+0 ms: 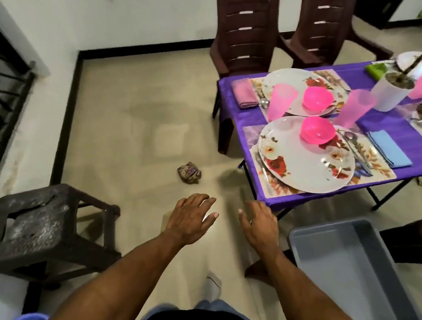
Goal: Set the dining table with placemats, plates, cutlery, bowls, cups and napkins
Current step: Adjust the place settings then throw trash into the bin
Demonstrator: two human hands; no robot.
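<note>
Here, both hands, left hand [191, 218] and right hand [260, 224], spread empty over beige floor [136, 116] beside purple-clothed table [386, 122].

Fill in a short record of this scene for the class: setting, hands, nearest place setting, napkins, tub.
setting: table with purple cloth, laid with placemats
left hand: open, fingers spread, holding nothing
right hand: open, holding nothing
nearest place setting: floral plate with pink bowl on it, pink cup behind, cutlery beside
napkins: blue napkin near, pink napkin far
grey tub: nothing visible inside
</note>
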